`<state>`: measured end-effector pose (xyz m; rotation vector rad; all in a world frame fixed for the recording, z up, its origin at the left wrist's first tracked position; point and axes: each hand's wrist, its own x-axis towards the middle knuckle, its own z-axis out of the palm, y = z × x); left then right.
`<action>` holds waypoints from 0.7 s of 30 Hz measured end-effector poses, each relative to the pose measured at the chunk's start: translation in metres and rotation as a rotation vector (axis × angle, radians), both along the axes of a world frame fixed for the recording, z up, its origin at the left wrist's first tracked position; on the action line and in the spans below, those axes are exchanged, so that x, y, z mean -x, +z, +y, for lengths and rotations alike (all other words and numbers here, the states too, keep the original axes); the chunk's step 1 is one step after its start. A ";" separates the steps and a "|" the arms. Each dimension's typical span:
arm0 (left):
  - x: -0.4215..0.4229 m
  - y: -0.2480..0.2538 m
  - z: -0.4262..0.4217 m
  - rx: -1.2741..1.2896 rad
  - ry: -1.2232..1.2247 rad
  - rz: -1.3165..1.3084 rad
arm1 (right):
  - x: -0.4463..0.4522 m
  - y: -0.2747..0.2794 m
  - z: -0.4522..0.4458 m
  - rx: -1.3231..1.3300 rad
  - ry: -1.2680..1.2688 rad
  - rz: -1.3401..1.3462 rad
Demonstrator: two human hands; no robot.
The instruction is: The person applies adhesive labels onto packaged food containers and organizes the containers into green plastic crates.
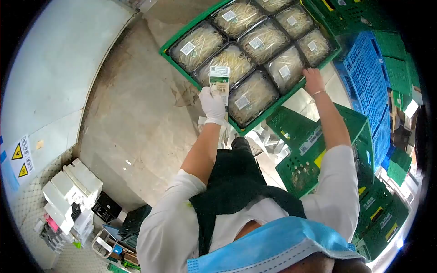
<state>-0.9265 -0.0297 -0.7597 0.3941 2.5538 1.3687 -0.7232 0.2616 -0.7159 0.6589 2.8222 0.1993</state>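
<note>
Here's the green plastic crate (278, 103), and nine film-wrapped trays (264, 41) fill it in rows, pale stringy strands inside, white stickers facing up! And a printed card (219, 82), green-banded, overlaps the crate's left rim in view!

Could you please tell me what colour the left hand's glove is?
The glove is white, shown best in the head view.

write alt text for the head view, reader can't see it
A gloved left hand holds a printed card at the edge of a green crate filled with labelled trays of pale strands, while the bare right hand touches the crate's rim. More green crates stand to the right; white boxes sit at lower left.
</note>
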 end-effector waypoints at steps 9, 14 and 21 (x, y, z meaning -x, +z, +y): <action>0.031 -0.007 -0.007 0.068 -0.057 0.090 | -0.012 -0.015 -0.041 0.093 -0.078 0.079; 0.093 -0.009 -0.028 0.124 -0.255 0.010 | -0.010 -0.027 -0.122 0.175 -0.203 -0.100; 0.164 0.003 -0.033 0.292 -0.499 0.004 | 0.012 -0.034 -0.228 0.294 -0.277 -0.251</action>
